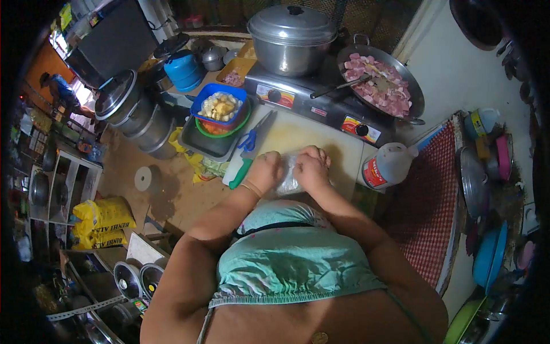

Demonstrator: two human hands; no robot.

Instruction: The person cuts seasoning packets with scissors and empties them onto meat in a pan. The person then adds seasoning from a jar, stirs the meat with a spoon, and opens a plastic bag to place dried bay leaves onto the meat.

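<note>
A clear plastic bag [289,179] lies on the pale board [338,150] in front of my body. My left hand [267,171] has its fingers curled in on the bag's left side. On the other side, my right hand [311,169] pinches the bag with bent fingers. What is inside the bag is hard to make out. Just left of my left hand is a green knife handle [241,172]. Blue-handled scissors [248,141] rest a little beyond it, near a wide blade.
A gas stove [315,94] carries a lidded pot [293,46] and a wok [421,94] of cut meat. A jug [392,163] stands at right. A blue container [197,109] of pale pieces sits at left, above a dark tray [192,137].
</note>
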